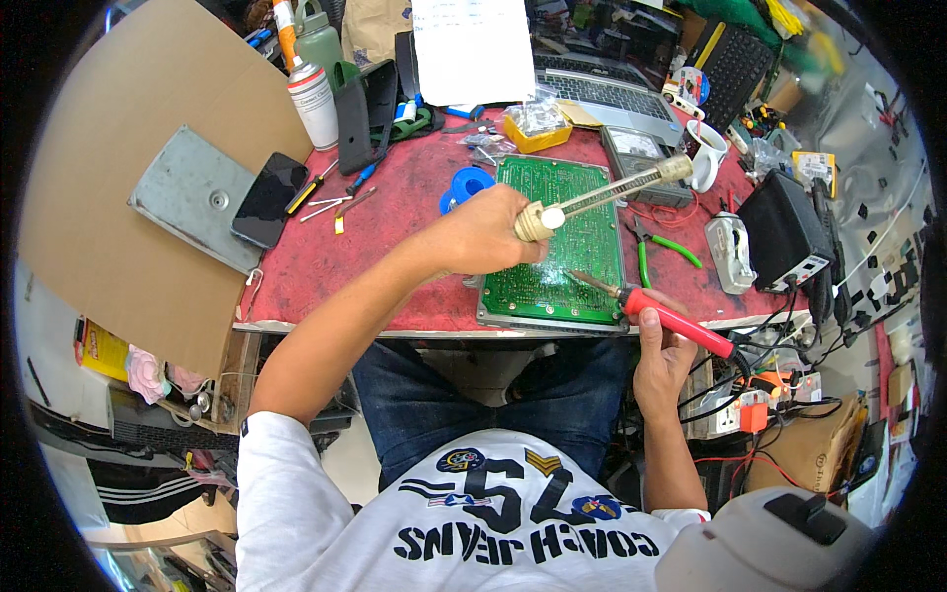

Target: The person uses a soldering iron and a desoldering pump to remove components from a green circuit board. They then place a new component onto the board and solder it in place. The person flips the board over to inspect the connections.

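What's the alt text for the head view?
A seated person works over a green circuit board on a red-covered workbench, the right hand holding a red-handled soldering iron with its tip at the board, the left hand gripping a desoldering pump above it. Green-handled pliers, a laptop and a phone lie around.

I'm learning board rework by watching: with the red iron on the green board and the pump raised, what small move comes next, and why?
Probably lower the desoldering pump in the left hand toward the soldering iron tip. The right hand has the tip on the green circuit board, while the pump's nozzle points up and away from it.
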Available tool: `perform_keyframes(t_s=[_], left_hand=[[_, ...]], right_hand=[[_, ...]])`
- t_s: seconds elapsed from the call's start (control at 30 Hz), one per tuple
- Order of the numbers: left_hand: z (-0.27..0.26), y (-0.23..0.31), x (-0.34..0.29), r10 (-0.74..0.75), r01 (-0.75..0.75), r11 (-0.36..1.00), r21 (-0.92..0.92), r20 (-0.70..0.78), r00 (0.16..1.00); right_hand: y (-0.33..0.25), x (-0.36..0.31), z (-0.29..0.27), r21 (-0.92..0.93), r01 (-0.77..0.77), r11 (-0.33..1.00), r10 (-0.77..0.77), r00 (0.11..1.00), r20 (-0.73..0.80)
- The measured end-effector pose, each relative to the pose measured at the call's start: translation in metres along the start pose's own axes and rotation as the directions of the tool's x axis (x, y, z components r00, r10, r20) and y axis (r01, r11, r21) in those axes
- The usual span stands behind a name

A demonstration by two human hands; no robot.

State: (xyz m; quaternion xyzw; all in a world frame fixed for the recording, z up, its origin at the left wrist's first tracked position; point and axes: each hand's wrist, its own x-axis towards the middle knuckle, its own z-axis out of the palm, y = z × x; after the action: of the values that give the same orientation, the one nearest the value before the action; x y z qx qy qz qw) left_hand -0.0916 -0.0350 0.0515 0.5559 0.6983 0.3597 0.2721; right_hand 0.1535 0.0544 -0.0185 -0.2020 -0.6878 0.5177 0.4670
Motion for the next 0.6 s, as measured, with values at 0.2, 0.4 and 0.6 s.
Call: perform_keyframes(t_s=[0.2, 0.4, 0.6], left_hand=[[0.016, -0.003, 0.013, 0.024, -0.024, 0.997, 0.070, 0.008, 1.000], [0.015, 0.004, 0.011, -0.002, 0.007, 0.987, 0.160, -0.037, 0.999], [0.017, -0.002, 0.013, -0.005, 0.018, 0.983, 0.185, -0.067, 0.998]], right_hand=[[0.000, 0.002, 0.001, -0.021, 0.006, 1.000, -0.005, 1.000, 0.007], [0.002, 0.001, 0.000, -0.028, -0.007, 1.000, 0.007, 1.000, 0.008], [0.000, 0.001, 0.000, 0.000, -0.022, 1.000, 0.022, 0.999, 0.032]])
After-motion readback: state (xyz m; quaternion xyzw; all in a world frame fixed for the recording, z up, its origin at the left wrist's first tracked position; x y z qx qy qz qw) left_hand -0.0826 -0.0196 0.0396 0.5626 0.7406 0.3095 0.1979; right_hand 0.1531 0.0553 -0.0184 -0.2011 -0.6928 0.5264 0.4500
